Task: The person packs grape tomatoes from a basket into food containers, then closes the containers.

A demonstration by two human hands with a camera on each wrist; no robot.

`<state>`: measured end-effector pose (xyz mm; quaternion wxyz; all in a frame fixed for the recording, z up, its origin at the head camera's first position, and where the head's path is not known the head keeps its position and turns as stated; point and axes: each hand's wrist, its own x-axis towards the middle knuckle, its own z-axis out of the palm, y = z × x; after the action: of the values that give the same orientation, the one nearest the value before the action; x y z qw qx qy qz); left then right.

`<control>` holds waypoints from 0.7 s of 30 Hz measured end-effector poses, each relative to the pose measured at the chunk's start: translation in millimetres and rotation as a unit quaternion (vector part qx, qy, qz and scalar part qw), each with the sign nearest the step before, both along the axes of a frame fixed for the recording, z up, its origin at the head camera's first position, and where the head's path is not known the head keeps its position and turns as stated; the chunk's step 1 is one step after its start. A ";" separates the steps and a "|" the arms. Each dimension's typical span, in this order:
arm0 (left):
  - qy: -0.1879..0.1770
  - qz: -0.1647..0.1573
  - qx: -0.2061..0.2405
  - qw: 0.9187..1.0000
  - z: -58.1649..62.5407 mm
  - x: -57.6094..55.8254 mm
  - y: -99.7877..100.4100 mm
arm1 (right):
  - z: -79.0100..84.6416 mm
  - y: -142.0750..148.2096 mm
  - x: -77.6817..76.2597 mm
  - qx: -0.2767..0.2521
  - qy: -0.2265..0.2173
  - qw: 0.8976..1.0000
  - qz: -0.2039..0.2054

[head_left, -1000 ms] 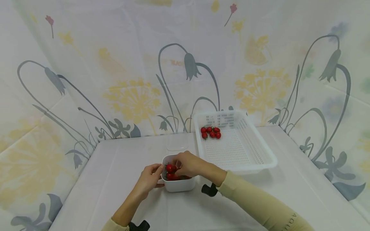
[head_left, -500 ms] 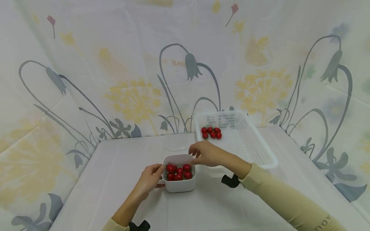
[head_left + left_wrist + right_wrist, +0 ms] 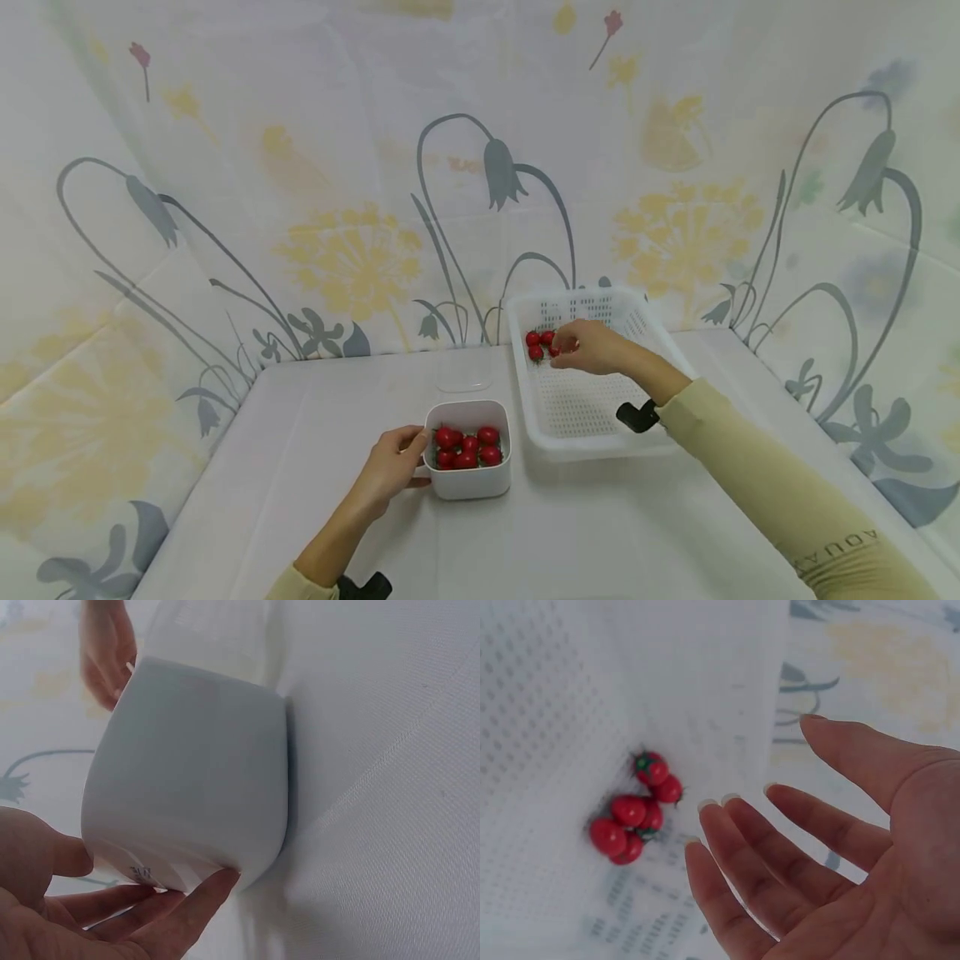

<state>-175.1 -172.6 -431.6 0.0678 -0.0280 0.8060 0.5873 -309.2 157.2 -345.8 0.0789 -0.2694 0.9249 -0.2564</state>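
A small white square container [image 3: 471, 483] stands on the table, with several red cherry tomatoes [image 3: 467, 458] inside. My left hand [image 3: 393, 462] holds its left side, thumb at the rim; in the left wrist view the fingers [image 3: 199, 907] lie along the outer wall. Over the white perforated basket [image 3: 540, 446] hovers my right hand [image 3: 592, 346], fingers spread and holding nothing. Below those fingertips, in the right wrist view, several more cherry tomatoes [image 3: 628, 811] with green stems cluster in a corner of the basket. From the head, the hand partly hides them.
Behind the container lies a clear, flat, lid-like piece [image 3: 463, 383] on the white tabletop [image 3: 337, 400]. A flower-printed curtain [image 3: 360, 167] encloses the table at the back and sides. The basket's raised rim stands close to the container's right.
My right hand has drawn out of the container, leaving tomatoes there, and moved right and back over the basket. The left hand stays at the container.
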 end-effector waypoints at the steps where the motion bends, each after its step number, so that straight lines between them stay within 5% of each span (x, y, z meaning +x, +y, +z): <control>1: 0.000 0.000 -0.001 1.000 0.1 -0.1 -0.3 | -1.2 4.7 -6.7 0.004 0.002 1.000 -0.008; 10: 0.004 0.000 -0.006 1.000 -0.6 -0.7 -1.4 | -20.7 31.4 -50.4 0.040 -0.017 0.996 -0.075; 21: 0.003 0.005 0.006 1.000 -2.1 0.6 -1.1 | -44.8 30.3 -76.1 0.058 -0.055 0.989 -0.122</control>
<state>-174.5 -173.7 -433.7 0.0626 -0.0293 0.8026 0.5926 -385.2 187.5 -390.6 0.1137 -0.1351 0.9584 -0.2244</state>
